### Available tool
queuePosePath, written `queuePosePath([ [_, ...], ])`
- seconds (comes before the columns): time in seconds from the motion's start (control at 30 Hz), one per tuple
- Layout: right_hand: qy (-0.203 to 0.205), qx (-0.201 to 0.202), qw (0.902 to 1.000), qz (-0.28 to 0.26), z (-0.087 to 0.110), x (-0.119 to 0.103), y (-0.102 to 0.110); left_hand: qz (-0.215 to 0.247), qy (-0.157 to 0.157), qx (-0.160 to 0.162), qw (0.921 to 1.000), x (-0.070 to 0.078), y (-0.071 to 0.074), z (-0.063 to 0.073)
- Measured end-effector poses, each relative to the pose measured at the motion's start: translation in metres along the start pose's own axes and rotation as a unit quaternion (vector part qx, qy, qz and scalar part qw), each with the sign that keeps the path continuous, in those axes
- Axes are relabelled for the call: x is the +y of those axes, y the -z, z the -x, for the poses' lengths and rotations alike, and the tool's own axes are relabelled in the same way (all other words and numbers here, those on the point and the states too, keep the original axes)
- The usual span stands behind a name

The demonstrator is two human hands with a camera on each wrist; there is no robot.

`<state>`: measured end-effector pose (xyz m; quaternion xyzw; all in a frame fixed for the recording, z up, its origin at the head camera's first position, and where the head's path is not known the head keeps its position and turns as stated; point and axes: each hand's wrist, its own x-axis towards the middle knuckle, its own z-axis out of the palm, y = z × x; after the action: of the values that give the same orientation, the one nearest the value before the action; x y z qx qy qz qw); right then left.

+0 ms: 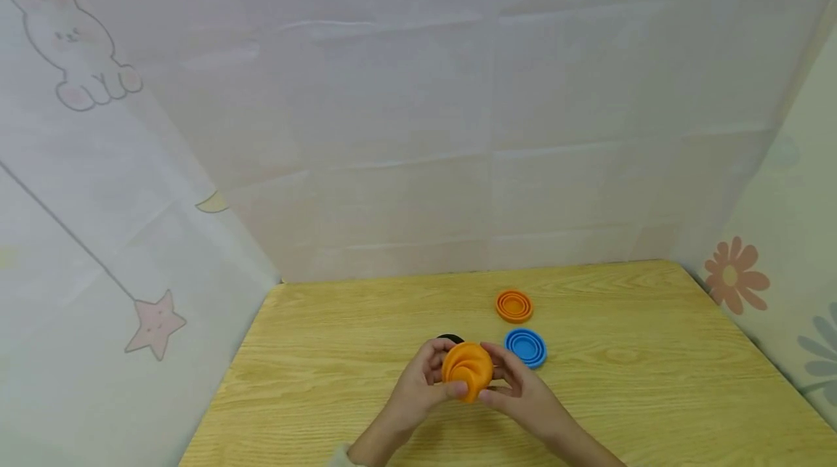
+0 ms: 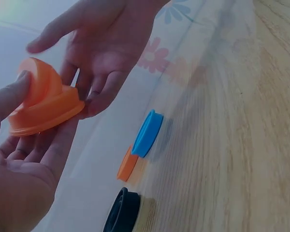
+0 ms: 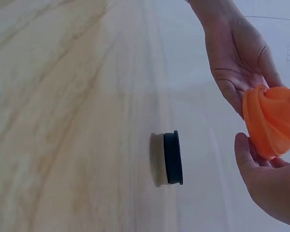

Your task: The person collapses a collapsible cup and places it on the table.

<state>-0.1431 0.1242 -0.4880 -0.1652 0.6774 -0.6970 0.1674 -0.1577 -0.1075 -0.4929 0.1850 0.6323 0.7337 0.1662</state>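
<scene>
An orange collapsible cup (image 1: pixel 472 361) is held above the table between both hands, its folded wall bulging unevenly in a twist. My left hand (image 1: pixel 417 384) grips it from the left, with the thumb pressed on the folds and fingers beneath the rim, as the left wrist view of the cup (image 2: pixel 48 113) shows. On the other side, my right hand (image 1: pixel 526 396) holds the rim with its fingers; its thumb stands off the cup (image 3: pixel 270 121) in the right wrist view. Behind the hands sits a black collapsible cup (image 1: pixel 451 338), mostly hidden in the head view.
A flattened blue collapsible cup (image 1: pixel 525 348) lies just beyond the right hand. Farther back is another flattened orange cup (image 1: pixel 514 306). The wooden table (image 1: pixel 314 372) meets patterned cloth walls (image 1: pixel 392 126) at the back and sides.
</scene>
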Motion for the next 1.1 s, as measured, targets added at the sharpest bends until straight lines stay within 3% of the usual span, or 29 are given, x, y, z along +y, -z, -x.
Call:
queuePosePath([
  [0.13, 0.014, 0.014, 0.9998, 0.008, 0.0, 0.0, -0.003, -0.012, -0.005, 0.009, 0.9999, 0.001, -0.005, 0.0],
  [0.3, 0.062, 0.011, 0.9963, 0.059, 0.002, -0.001, -0.003, -0.02, 0.006, -0.01, 0.9997, 0.004, -0.004, 0.0],
  [0.5, 0.149, -0.028, 0.9747, 0.164, 0.0, 0.004, 0.008, -0.064, 0.017, -0.031, 0.9973, 0.009, 0.0, 0.001],
  [0.63, 0.178, -0.052, 0.9641, 0.19, 0.0, 0.006, 0.013, -0.089, 0.014, -0.044, 0.995, 0.009, 0.002, 0.001],
  [0.73, 0.194, -0.053, 0.9609, 0.191, 0.001, 0.007, 0.013, -0.099, 0.009, -0.053, 0.9937, 0.008, 0.003, 0.001],
  [0.87, 0.205, -0.041, 0.9612, 0.179, 0.002, 0.006, 0.011, -0.108, -0.001, -0.04, 0.9934, 0.008, 0.003, 0.001],
  [1.1, 0.208, -0.02, 0.9661, 0.152, 0.002, 0.001, 0.008, -0.077, -0.005, -0.017, 0.9969, 0.009, 0.0, 0.0],
])
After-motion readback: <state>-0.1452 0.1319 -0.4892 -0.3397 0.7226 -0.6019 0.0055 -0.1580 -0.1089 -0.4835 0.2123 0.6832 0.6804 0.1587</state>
